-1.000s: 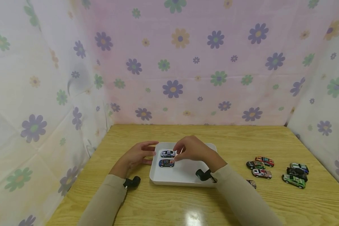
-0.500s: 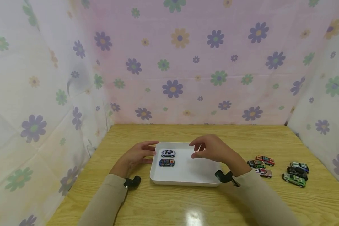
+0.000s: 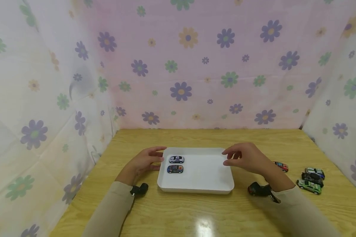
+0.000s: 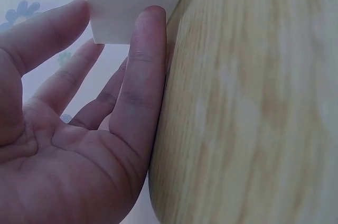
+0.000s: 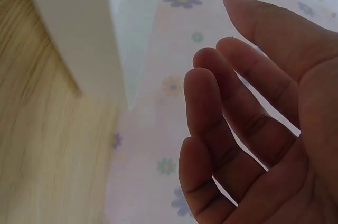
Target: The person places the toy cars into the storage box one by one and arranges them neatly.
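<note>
A white rectangular tray (image 3: 207, 171) lies on the wooden table. Inside it, near the left wall, are a white toy car (image 3: 176, 159) and, just in front, a dark blue toy car (image 3: 175, 169). My left hand (image 3: 145, 161) stays at the tray's left side, fingers spread, with fingertips at the outer wall (image 4: 127, 12). Close by the tray's right end is my right hand (image 3: 246, 158), its fingers loosely bent and nothing between them. The right wrist view shows this hand (image 5: 248, 113) apart from the tray's white wall (image 5: 79, 28).
To the right, a red toy car (image 3: 281, 166) shows partly behind the right forearm. Farther right sit a white-and-green toy car (image 3: 314, 171), a black one (image 3: 312, 178) and a green one (image 3: 309, 186). Flowered cloth (image 3: 201, 72) surrounds the wooden table (image 3: 166, 214) at back and sides.
My right hand has moved right, from beside the two toy cars to the tray's right end, and its forearm now covers some cars on the table. The left hand keeps its place.
</note>
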### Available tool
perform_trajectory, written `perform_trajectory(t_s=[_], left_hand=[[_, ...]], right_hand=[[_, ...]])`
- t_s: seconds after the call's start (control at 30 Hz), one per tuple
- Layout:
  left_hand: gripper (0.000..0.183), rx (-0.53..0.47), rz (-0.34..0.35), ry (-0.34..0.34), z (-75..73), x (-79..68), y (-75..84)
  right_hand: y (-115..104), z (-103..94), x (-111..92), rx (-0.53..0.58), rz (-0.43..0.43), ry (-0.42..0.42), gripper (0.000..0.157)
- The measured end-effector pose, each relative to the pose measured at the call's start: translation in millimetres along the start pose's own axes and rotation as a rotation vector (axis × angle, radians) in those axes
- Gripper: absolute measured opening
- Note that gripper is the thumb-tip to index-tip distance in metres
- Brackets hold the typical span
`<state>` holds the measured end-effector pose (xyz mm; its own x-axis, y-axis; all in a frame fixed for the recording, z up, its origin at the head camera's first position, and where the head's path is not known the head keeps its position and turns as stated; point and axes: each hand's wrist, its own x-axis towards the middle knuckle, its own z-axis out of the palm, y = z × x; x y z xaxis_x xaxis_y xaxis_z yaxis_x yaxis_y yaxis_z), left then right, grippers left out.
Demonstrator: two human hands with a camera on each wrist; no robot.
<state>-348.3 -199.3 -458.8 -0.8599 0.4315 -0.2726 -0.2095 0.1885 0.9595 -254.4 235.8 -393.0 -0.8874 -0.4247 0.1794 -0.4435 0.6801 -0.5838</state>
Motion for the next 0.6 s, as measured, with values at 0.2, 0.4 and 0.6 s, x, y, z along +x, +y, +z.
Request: perform_trajectory(t_s=[0.2, 0.4, 0.6], left_hand=[[0.061, 0.003, 0.007, 0.001, -1.9, 0.9, 0.4], [0.062, 0.01, 0.004, -0.005, -4.2, 0.2, 0.2], [0.062, 0.016, 0.011, -0.018, -3.3, -0.3, -1.7]], right_hand=[[19, -7.9, -25, -0.009, 0.034, 0.005, 0.038], [34, -12.8, -46, 0.041, 0.026, -0.012, 0.036], [49, -12.8, -65, 0.079, -0.017, -0.053, 0.029]])
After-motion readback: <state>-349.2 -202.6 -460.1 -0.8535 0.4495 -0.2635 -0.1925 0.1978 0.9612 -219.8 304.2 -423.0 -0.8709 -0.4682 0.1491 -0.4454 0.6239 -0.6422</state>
